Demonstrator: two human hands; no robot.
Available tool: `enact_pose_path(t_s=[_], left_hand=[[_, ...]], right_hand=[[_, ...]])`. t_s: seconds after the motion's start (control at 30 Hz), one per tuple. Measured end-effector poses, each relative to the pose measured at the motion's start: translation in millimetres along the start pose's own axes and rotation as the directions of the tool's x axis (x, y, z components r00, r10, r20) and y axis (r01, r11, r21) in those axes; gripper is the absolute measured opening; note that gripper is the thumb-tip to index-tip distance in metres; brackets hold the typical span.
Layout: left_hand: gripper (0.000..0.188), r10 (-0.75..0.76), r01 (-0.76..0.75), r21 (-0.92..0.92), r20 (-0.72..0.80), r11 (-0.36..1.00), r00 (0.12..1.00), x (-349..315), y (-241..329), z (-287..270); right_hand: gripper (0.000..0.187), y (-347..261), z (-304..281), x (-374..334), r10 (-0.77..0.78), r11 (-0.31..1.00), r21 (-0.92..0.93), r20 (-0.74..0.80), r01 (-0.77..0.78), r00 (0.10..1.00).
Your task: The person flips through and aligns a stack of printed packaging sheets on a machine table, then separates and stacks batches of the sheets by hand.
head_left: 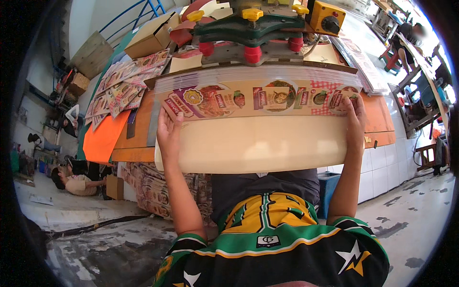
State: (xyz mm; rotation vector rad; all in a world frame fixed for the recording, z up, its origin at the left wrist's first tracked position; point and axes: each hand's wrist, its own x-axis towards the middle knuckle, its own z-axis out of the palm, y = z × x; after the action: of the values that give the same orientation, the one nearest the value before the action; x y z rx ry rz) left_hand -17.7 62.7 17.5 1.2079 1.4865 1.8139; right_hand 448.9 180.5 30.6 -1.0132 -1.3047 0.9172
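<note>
A long printed sheet [253, 101] with food pictures, in brown, purple and red, lies across the near side of a machine. My left hand [169, 131] grips its left end, thumb on top. My right hand [355, 119] is closed on its right end, fingers along the edge. Clear plastic layers [258, 73] run along the sheet's far edge, against a dark straight bar [315, 66]. Under and nearer than the sheet is a smooth cream board [258, 143] with a curved front edge. How my fingers sit beneath the sheet is hidden.
The green press [248, 28] with yellow knobs stands just beyond. A yellow control box [327, 18] is at its right. Printed sheets [126, 86] are heaped left beside an orange cloth [106, 136]; another stack [361, 67] lies right. Several people sit farther off.
</note>
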Motion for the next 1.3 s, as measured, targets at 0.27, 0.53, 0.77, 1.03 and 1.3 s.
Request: enact_pose_path(t_s=[0.27,0.53,0.77,1.03,1.3], left_hand=[[0.042,0.059,-0.137,-0.151,-0.431,0.979,0.9,28.0,9.4,-40.7],[0.057,-0.384,0.166,-0.567,-0.29,0.807,0.877,164.8,-18.8,-168.1],[0.069,-0.652,0.46,-0.649,-0.074,0.606,0.755,236.5,-29.7,-192.7],[0.081,-0.723,0.468,-0.657,-0.174,0.591,0.669,252.9,-20.2,-180.9],[0.083,-0.773,0.501,-0.634,-0.265,0.59,0.576,275.7,-17.0,-166.7]], right_hand=[[0.032,6.1,-0.1,0.7,-0.046,0.999,0.01,-0.026,0.046,0.999],[0.032,-1.0,2.1,-1.5,-0.03,0.999,0.027,-0.053,0.032,0.998],[0.039,11.1,-4.0,2.6,-0.016,0.999,0.036,0.006,0.016,1.0],[0.031,6.1,0.2,2.2,-0.004,1.0,0.02,-0.066,0.005,0.998],[0.031,6.1,1.1,3.5,-0.006,0.999,0.031,-0.095,0.009,0.995]])
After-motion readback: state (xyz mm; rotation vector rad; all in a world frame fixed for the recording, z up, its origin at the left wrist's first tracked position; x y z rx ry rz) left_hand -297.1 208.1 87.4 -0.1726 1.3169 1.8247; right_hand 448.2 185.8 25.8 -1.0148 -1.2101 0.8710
